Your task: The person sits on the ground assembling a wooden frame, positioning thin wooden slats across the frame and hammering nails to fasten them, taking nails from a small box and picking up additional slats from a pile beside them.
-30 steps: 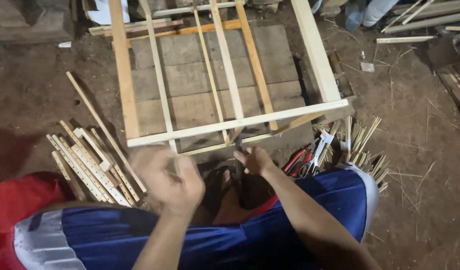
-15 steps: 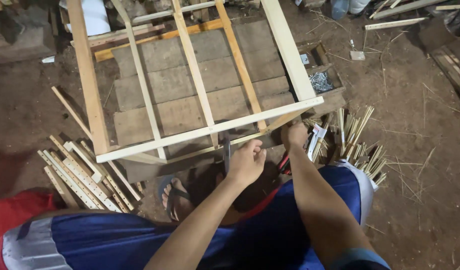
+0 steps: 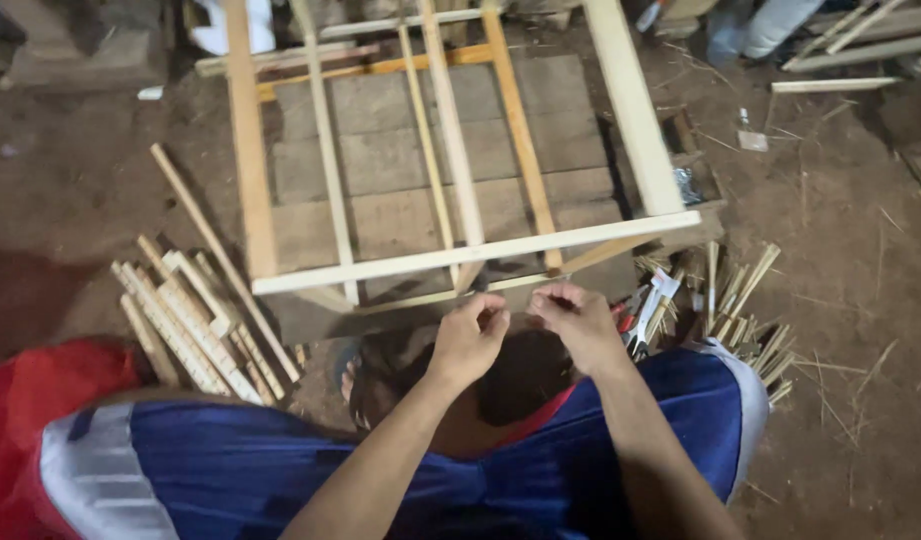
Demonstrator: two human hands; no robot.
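A: Dirt floor (image 3: 860, 300) strewn with offcuts. How far along?

B: The pale wooden slatted frame (image 3: 450, 180) has most slats in. The left hand (image 3: 470, 335) and right hand (image 3: 575, 325), fingers pinched shut on something too small to tell, meet under its near rail.

A: Changed?

B: A second ago, the left was lower, fisted; now both are together. Beyond lie grey planks (image 3: 380, 170).

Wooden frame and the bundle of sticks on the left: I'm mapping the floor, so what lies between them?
In the head view, one long loose stick lies slanted between the wooden frame and the bundle of sticks, on dirt.

Head-worn view, steeply downward, close
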